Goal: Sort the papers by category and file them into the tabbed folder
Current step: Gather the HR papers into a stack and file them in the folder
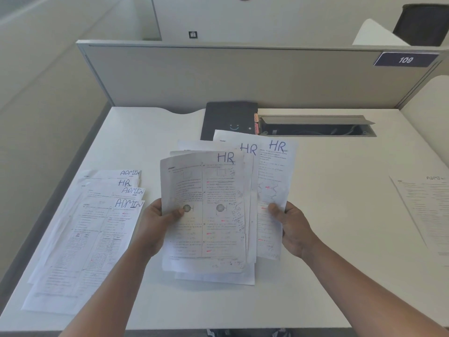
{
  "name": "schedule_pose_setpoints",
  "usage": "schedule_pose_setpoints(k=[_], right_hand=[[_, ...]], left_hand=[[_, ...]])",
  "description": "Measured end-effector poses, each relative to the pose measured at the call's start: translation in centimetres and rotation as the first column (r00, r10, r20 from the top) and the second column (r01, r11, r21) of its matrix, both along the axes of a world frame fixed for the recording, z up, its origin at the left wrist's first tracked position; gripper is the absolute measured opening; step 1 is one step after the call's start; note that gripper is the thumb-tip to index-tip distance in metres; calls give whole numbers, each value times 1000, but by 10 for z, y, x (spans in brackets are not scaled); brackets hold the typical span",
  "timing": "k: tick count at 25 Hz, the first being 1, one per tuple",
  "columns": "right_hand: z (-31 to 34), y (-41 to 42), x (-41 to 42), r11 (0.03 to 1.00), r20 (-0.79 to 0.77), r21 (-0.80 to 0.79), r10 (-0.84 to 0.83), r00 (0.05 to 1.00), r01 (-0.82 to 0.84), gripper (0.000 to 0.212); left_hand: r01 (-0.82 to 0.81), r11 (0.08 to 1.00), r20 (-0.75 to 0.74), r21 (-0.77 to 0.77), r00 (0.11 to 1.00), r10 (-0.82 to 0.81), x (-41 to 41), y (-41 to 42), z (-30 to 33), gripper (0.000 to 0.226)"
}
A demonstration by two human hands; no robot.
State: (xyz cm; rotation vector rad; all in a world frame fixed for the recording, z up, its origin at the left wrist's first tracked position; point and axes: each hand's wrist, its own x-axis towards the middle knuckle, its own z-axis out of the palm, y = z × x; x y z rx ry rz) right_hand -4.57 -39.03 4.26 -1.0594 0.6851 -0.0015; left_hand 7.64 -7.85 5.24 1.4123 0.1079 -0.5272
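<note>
I hold a fanned bunch of printed sheets marked HR above the middle of the white desk. My left hand grips the bunch's left edge, thumb on the front sheet. My right hand grips the right edge, thumb on the rearmost HR sheet. A spread pile of sheets marked ADMIN and HR lies on the desk at the left. One sheet marked ADMIN lies at the right edge. The dark tabbed folder lies flat at the back, coloured tabs on its right side.
An open cable tray is sunk into the desk right of the folder. Grey partition walls close off the back and left; a plate reading 109 hangs at the top right. A dark chair stands beyond the partition.
</note>
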Motion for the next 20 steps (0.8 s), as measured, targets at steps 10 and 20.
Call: schedule_pose_setpoints(k=[10,20], right_hand=[[27,11,-6,978,-50,-27,206,977,-207,31],[55,-65,-54,937,63,-343,101,993,-74,28]], left_hand=[[82,996,-60,-26,995,-83,-2,-45,16,23],[130,990,165,64,976,-139,-47,-156,39,24]])
